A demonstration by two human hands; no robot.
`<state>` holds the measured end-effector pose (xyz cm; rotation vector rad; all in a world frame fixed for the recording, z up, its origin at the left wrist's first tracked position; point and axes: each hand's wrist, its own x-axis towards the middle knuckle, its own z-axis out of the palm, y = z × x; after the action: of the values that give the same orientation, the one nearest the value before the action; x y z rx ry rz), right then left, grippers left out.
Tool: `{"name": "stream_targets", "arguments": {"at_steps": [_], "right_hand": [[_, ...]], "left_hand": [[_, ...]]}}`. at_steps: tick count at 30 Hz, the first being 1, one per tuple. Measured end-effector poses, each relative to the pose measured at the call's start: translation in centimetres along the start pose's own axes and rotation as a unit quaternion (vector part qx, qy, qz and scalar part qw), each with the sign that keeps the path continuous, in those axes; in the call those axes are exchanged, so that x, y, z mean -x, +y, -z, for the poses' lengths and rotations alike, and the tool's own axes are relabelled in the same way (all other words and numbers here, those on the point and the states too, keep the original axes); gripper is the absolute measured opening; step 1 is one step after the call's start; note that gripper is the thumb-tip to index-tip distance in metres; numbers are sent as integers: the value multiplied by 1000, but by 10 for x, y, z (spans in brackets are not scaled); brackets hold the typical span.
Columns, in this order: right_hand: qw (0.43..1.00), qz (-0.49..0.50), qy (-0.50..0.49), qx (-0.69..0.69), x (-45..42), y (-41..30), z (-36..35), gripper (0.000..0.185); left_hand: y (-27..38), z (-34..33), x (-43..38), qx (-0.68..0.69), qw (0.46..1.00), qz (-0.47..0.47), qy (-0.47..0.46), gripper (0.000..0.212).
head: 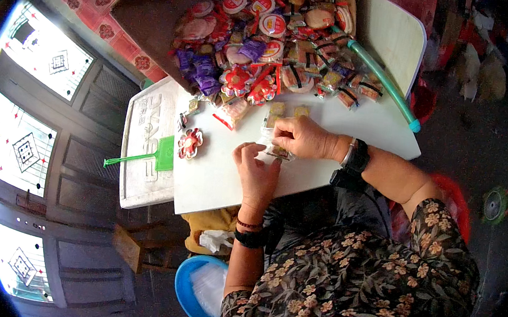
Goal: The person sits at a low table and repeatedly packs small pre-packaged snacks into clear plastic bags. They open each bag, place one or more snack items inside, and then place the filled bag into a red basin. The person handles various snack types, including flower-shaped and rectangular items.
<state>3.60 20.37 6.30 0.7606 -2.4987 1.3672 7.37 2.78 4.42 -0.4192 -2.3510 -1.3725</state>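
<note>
Both of my hands meet over the white tabletop [216, 178] at a small clear plastic packet [280, 152] with something brownish inside. My right hand [304, 138] pinches the plastic from above, thumb against bent fingers. At the packet's near left side, my left hand [256, 170] has its thumb and fingertips on the plastic. The packet is partly hidden by my fingers. Just beyond my right hand, yellowish wrapped pieces [277, 109] lie on the table, one more piece [301, 111] beside them.
A cardboard box [150, 18] spills many wrapped snacks [272, 25] and purple packets [202, 74]. A teal tube [385, 81] leans across the right side. A red flower-shaped packet [190, 144] lies near a green fly swatter [163, 154]. Below stands a blue basin [186, 284] holding plastic bags.
</note>
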Motion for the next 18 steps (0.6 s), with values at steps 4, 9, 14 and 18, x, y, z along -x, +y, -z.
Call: {"name": "stream_targets", "arguments": {"at_steps": [4, 9, 14, 18], "right_hand": [[1000, 0, -28, 12, -1, 1, 7, 17], [991, -29, -24, 129, 6, -11, 15, 27], [986, -44, 10, 158, 39, -21, 20, 43], [984, -34, 46, 170, 58, -23, 15, 48]], "left_hand": [[-2, -4, -2, 67, 997, 26, -8, 45], [-17, -10, 0, -13, 999, 11, -37, 35], [-17, -10, 2, -10, 998, -17, -57, 18], [-7, -4, 3, -15, 996, -36, -85, 11]]}}
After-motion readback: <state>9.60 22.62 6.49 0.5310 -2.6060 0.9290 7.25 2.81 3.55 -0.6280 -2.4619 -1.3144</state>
